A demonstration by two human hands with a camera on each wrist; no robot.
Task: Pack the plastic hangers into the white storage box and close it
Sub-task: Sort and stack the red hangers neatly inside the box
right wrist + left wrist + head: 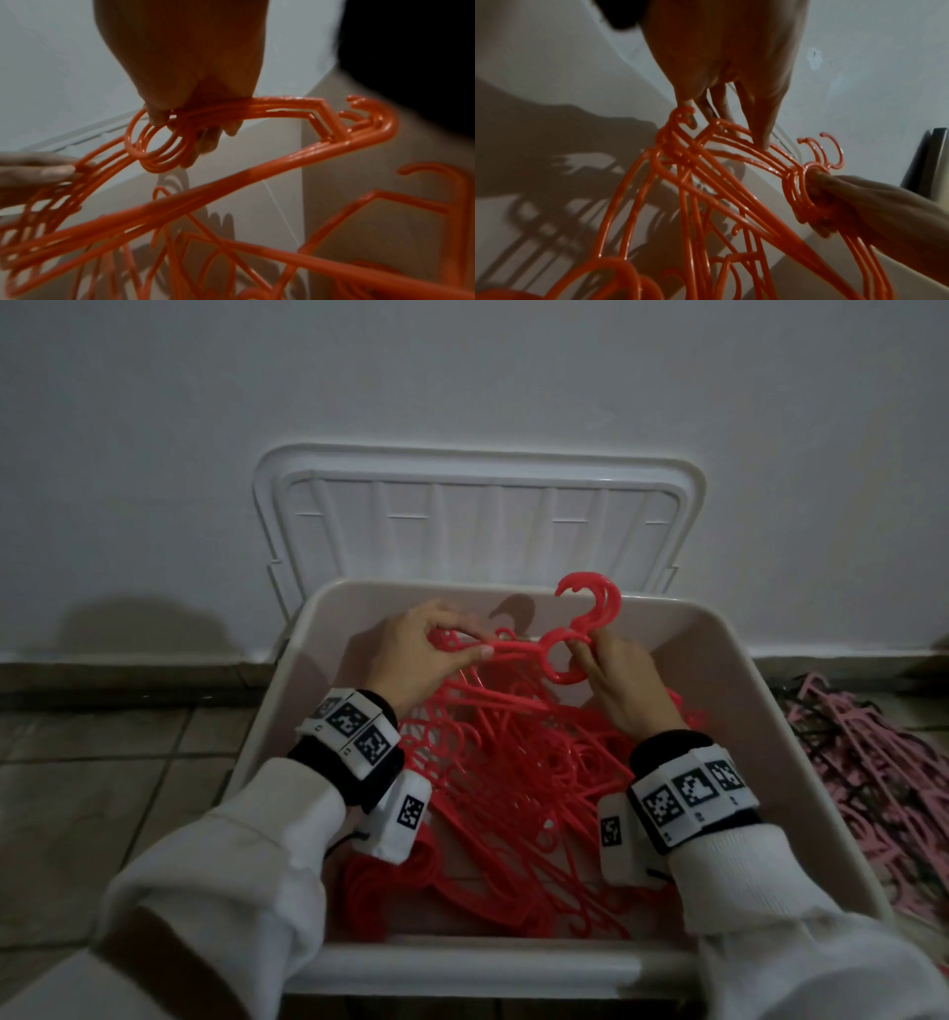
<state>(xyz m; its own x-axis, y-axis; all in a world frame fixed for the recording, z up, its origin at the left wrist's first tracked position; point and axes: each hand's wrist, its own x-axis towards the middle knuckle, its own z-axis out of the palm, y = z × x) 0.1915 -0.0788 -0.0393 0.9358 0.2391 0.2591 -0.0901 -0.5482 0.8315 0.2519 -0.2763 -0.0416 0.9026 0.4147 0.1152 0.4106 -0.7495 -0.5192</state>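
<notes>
A white storage box (760,711) stands on the floor with its lid (477,516) leaning open against the wall behind it. Inside lies a tangled heap of red plastic hangers (518,793). Both hands hold a small bunch of red hangers (518,648) over the far end of the box, hooks (595,598) pointing up. My left hand (436,639) pinches the bunch's left shoulder end (680,130). My right hand (606,660) grips it at the neck rings (159,146) below the hooks.
A pile of pink and dark hangers (873,778) lies on the tiled floor to the right of the box. Brown floor tiles (102,762) lie to the left. The white wall (462,377) stands close behind the lid.
</notes>
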